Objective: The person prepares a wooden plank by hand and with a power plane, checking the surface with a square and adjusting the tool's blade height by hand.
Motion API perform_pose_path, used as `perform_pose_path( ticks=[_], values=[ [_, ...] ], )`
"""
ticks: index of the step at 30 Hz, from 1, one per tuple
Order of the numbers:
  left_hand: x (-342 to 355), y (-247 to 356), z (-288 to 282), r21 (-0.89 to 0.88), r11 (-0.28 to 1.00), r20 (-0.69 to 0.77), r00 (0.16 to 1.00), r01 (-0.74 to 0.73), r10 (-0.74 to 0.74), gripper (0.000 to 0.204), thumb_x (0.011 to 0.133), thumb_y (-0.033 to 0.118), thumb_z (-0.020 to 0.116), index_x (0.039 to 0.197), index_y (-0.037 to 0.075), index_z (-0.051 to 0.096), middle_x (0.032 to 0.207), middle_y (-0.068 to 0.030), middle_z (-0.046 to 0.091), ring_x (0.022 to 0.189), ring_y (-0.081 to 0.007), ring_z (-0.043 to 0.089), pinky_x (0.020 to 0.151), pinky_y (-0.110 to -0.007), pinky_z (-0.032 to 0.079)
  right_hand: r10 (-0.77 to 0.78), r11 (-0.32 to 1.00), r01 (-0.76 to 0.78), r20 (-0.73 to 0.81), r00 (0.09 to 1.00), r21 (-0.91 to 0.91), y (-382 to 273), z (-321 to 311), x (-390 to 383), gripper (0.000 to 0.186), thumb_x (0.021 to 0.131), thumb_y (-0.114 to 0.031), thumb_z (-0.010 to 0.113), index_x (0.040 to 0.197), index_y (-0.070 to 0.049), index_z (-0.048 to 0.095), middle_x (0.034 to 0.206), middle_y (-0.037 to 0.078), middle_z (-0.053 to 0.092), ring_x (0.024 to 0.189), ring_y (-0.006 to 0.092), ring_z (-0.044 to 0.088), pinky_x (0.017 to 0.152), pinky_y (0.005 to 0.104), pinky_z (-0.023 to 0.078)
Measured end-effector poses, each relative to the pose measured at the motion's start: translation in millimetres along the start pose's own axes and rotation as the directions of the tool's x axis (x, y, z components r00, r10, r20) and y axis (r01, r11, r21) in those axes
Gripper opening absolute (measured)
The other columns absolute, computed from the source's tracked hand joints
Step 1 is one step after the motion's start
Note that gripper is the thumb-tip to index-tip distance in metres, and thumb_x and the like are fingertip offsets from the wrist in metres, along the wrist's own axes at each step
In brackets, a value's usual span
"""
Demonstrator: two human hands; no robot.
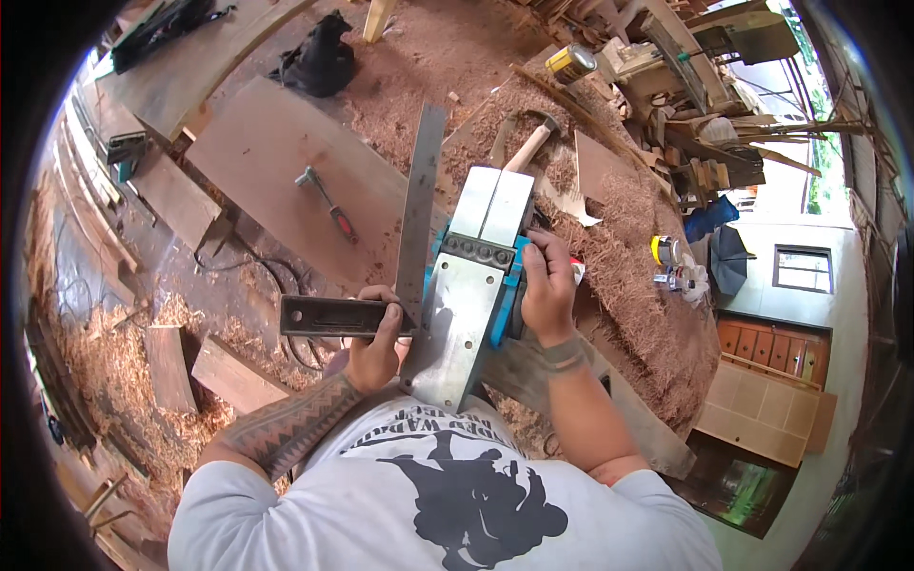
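Note:
My left hand is closed on the dark stock of a try square. Its long steel blade points away from me, along the left edge of an electric planer. The planer lies sole up in front of my body, showing its bright metal plates, several screw holes and the dark cutter drum across the middle. My right hand grips the planer's blue body from the right side, fingers partly hidden beneath it. Whether the square's blade touches the sole, I cannot tell.
A T-shaped tool with a red handle rests on a wide board. Beyond the planer lies a wooden-handled hammer. Shavings are heaped at right, near a yellow can. Wood blocks and a cable are at left.

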State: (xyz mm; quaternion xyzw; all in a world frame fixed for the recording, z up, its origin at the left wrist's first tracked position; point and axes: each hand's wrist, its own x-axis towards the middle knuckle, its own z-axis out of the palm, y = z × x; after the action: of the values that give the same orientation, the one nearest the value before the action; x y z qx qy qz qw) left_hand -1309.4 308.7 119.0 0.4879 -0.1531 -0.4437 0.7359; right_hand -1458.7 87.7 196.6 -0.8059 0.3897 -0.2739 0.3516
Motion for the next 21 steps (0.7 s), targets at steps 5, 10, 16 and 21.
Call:
perform_pose_path(
  ticks=[5, 10, 16, 21],
  values=[
    [-18, 6, 17, -0.044, 0.993, 0.074, 0.991, -0.113, 0.116, 0.016, 0.11, 0.008, 0.054, 0.125, 0.009, 0.049, 0.109, -0.0024, 0.058, 0.095, -0.0082, 0.055, 0.085, -0.026, 0.046, -0.119, 0.993, 0.12, 0.061, 0.991, 0.001, 12, -1, -2, 0.027, 0.105, -0.016, 0.056, 0.123, 0.004, 0.061, 0.128, 0.021, 0.061, 0.119, 0.0351, 0.06, 0.108, 0.0421, 0.045],
    [-33, -16, 29, 0.025, 0.99, 0.0, 0.99, -0.141, 0.141, 0.02, 0.104, 0.002, 0.059, 0.122, 0.002, 0.05, 0.11, -0.007, 0.06, 0.102, -0.0149, 0.06, 0.127, -0.048, 0.029, -0.218, 0.975, 0.207, 0.172, 0.961, 0.08, 9, -7, 4, 0.03, 0.099, -0.013, 0.055, 0.124, 0.004, 0.057, 0.134, 0.023, 0.051, 0.128, 0.0363, 0.048, 0.116, 0.0469, 0.034],
    [-31, -5, 39, 0.003, 0.99, -0.084, 0.987, -0.14, 0.14, 0.021, 0.106, 0.007, 0.061, 0.124, 0.005, 0.051, 0.106, -0.0056, 0.059, 0.097, -0.0122, 0.056, 0.103, -0.036, 0.048, -0.159, 0.981, 0.138, 0.151, 0.976, 0.139, 0, -7, 1, 0.032, 0.098, -0.014, 0.056, 0.124, 0.005, 0.056, 0.132, 0.024, 0.051, 0.127, 0.0364, 0.048, 0.116, 0.0482, 0.034],
    [-29, -9, 40, 0.011, 0.989, -0.046, 0.988, -0.149, 0.15, 0.02, 0.108, 0.011, 0.061, 0.124, 0.007, 0.05, 0.104, -0.0031, 0.06, 0.095, -0.0089, 0.055, 0.087, -0.027, 0.045, -0.21, 0.976, 0.195, 0.179, 0.961, 0.094, 12, -8, 6, 0.032, 0.098, -0.015, 0.056, 0.124, 0.005, 0.056, 0.132, 0.024, 0.05, 0.131, 0.0373, 0.047, 0.119, 0.0466, 0.032]
  ],
)
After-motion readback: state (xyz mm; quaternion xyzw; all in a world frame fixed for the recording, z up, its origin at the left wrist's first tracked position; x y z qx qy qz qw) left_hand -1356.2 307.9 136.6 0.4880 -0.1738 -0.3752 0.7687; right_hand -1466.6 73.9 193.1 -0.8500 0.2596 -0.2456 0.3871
